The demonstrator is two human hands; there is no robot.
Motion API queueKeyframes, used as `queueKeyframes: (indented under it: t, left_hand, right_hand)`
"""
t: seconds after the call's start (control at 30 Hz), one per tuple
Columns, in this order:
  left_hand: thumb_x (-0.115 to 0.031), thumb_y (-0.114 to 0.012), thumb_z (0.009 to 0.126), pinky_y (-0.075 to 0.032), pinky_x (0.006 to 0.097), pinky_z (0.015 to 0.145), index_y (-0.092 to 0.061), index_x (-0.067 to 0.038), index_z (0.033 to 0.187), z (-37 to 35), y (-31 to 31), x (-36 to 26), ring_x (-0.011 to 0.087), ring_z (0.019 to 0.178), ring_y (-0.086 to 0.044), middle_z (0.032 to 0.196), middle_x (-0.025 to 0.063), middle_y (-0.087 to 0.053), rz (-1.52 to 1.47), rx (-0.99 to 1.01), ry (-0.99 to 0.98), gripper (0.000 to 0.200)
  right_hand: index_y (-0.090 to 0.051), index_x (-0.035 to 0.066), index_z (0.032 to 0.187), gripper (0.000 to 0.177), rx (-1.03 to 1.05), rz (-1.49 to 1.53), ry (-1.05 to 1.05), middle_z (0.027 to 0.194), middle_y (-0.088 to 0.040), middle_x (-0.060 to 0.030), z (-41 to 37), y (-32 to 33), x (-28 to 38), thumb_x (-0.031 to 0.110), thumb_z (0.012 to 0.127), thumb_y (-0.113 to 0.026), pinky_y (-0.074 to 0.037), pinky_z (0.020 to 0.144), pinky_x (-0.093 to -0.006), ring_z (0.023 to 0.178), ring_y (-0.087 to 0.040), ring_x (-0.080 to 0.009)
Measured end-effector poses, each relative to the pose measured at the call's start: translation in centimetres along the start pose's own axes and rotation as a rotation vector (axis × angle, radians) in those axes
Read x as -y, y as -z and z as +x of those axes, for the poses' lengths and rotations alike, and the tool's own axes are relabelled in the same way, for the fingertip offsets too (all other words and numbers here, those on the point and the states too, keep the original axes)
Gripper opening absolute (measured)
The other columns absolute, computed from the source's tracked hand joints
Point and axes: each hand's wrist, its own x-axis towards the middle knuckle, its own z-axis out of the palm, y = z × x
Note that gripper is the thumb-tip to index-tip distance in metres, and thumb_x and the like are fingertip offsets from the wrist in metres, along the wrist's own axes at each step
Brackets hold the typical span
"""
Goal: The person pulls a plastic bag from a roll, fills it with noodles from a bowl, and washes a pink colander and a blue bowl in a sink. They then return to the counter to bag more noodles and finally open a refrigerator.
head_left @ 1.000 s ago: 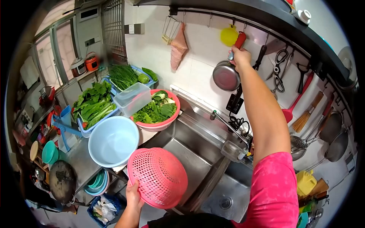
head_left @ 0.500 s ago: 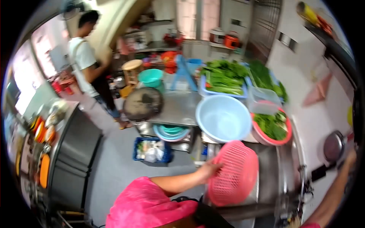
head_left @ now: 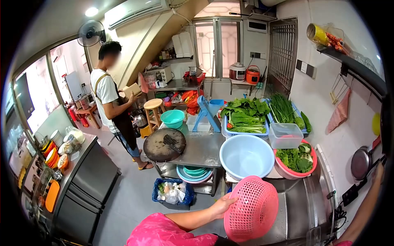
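My left hand [head_left: 223, 206] grips the rim of a pink plastic colander [head_left: 250, 209], which is tilted on its side above the metal sink [head_left: 297, 201]. Round holes cover the colander's wall. At the far right edge, my right arm reaches up along the wall, and my right hand [head_left: 381, 167] is beside the hanging pans and a black handle; its fingers are lost in the dark rim of the picture. Just beyond the colander stands a large light-blue basin [head_left: 246, 158]. A pink basin [head_left: 293, 170] of leafy greens sits to its right, with a clear plastic tub [head_left: 286, 136] resting above it.
Blue crates [head_left: 246, 133] of green vegetables stand at the back. A round chopping board [head_left: 158, 147] bearing a dark cleaver-like tool lies on the steel table [head_left: 201, 153]. A lined bin [head_left: 173, 194] is on the floor. Another person [head_left: 111, 98] stands back left, holding a pale block-shaped object.
The view has tilted up and sharpened, so the room appears lower in the picture. My left hand still holds the colander, now lower in view. My right arm stays raised at the right edge.
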Motion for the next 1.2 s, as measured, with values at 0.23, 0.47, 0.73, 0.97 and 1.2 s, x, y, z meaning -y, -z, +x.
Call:
queueKeyframes:
  t: [0.23, 0.47, 0.73, 0.97, 1.2]
  left_hand:
    - [-0.011, -0.043, 0.088, -0.047, 0.0316, 0.080, -0.043, -0.005, 0.111, -0.5, -0.9, 0.2, 0.0175, 0.089, -0.056, 0.101, 0.0084, -0.055, -0.028, 0.005, 0.009, 0.024]
    - [-0.012, -0.045, 0.087, -0.046, 0.0321, 0.080, -0.044, -0.005, 0.109, -1.4, -1.6, 0.0, 0.0176, 0.089, -0.056, 0.100, 0.0085, -0.056, 0.000, -0.017, -0.004, 0.023]
    - [-0.011, -0.045, 0.086, -0.047, 0.0346, 0.078, -0.047, -0.006, 0.107, -2.3, -0.8, -1.7, 0.0187, 0.088, -0.056, 0.100, 0.0080, -0.057, -0.039, -0.034, -0.102, 0.022]
    - [-0.017, -0.038, 0.089, -0.043, 0.0424, 0.085, -0.043, -0.003, 0.114, -3.1, 0.6, -11.2, 0.0243, 0.097, -0.053, 0.108, 0.0113, -0.053, -0.128, -0.118, -0.468, 0.029]
    - [-0.018, -0.043, 0.087, -0.044, 0.0422, 0.084, -0.046, -0.005, 0.107, -2.3, -2.3, -12.8, 0.0239, 0.094, -0.054, 0.104, 0.0107, -0.055, -0.044, 0.094, -0.529, 0.025]
  right_hand:
    - [-0.051, -0.007, 0.095, 0.039, 0.040, 0.172, 0.000, 0.085, -0.056, -0.0141, -6.1, 0.5, 4.2, 0.027, 0.077, -0.055, -0.046, 0.056, -0.0368, 0.068, -0.053, -0.0246]
    - [-0.054, -0.009, 0.092, 0.046, -0.250, -0.779, 0.272, 0.090, -0.058, -0.0212, -12.8, 4.2, 11.0, 0.036, 0.082, -0.049, -0.046, 0.063, -0.0361, 0.073, -0.057, -0.0288]
    - [-0.055, -0.001, 0.100, 0.035, 0.070, -0.090, 0.776, 0.091, -0.055, -0.0087, -12.2, 3.4, 3.1, 0.030, 0.087, -0.046, -0.040, 0.075, -0.0272, 0.081, -0.051, -0.0167]
    - [-0.056, -0.002, 0.090, 0.022, 0.469, -0.142, 0.666, 0.062, -0.034, 0.0041, -30.2, 11.0, -4.1, 0.018, 0.086, -0.048, -0.027, 0.049, -0.0221, 0.057, -0.033, -0.0064]
    - [-0.043, 0.004, 0.120, 0.036, 0.795, 0.469, 0.027, 0.106, -0.053, -0.0124, -40.7, 20.2, -6.9, 0.009, 0.084, -0.042, -0.045, 0.063, -0.0251, 0.080, -0.056, -0.0191]
